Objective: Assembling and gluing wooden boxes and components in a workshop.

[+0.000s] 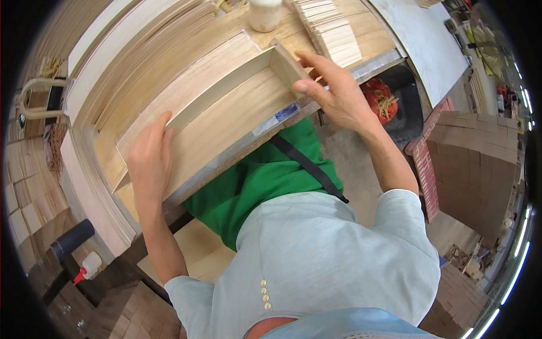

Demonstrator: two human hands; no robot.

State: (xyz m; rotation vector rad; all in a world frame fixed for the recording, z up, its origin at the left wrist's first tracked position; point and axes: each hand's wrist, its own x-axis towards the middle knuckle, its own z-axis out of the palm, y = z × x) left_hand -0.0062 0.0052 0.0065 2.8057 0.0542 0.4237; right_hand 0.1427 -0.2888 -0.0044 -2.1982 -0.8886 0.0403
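Observation:
A long, shallow wooden frame (220,89) with thin pale sides lies on the workbench (237,116), close to its front edge. My left hand (149,155) is closed around the frame's left end, its fingertips over the far side; the palm hides most of that corner. At the other end, my right hand (336,87) grips the short end piece (289,65) between thumb and fingers. Behind the frame, and partly covered by it, is a flat pale board (192,73).
Long strips (127,62) are stacked at the back left. A white jar (265,14) and a pile of thin slats (330,34) stand at the back. Right of the bench sits a black tub (407,104) with a red bag. A red-capped glue bottle (90,264) is at lower left.

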